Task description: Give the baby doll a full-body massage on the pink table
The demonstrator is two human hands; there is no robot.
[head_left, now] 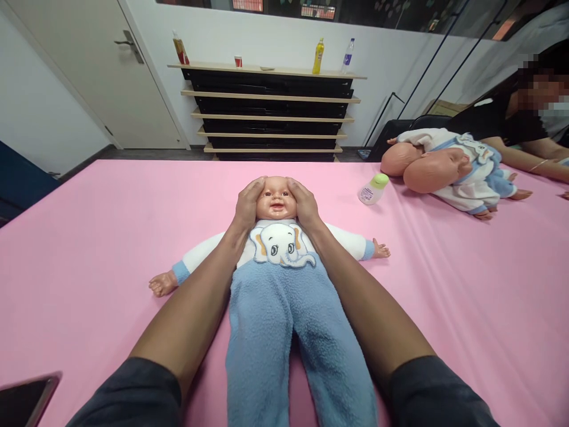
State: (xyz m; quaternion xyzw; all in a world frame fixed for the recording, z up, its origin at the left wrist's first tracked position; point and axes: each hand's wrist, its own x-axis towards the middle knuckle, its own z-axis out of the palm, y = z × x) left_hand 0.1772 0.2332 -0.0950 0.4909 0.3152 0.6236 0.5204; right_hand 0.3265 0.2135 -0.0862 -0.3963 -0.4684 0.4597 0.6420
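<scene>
Head view: one doll (284,296) lies on its back along the middle of a pink-covered worktop (111,237), its feet toward the person and its head (276,204) at the far end. The left grip (247,204) is partly open and cupped, the palm side laid against one side of the head, fingers extended up toward the top. The right grip (306,204) mirrors it on the opposite side, equally open, so the head sits between the two with contact on both sides. From where I stand, I cannot tell how firmly either presses. Both forearms reach over the doll's body, crossing its outspread arms near the shoulders. The doll wears a white top with an elephant patch (280,244) and blue fleece trousers. Near its outstretched hand, on the person's right, a white bottle (372,190) with a green cap rests tilted in appearance. Farther right, two more dolls (471,172) lie close together, with a co-worker (493,121) in black seated behind them. A dark-screened device (26,400), partly cut off, lies at the near left corner. Beyond the worktop stands a rack (273,104), bottles and a small cup on its top.
</scene>
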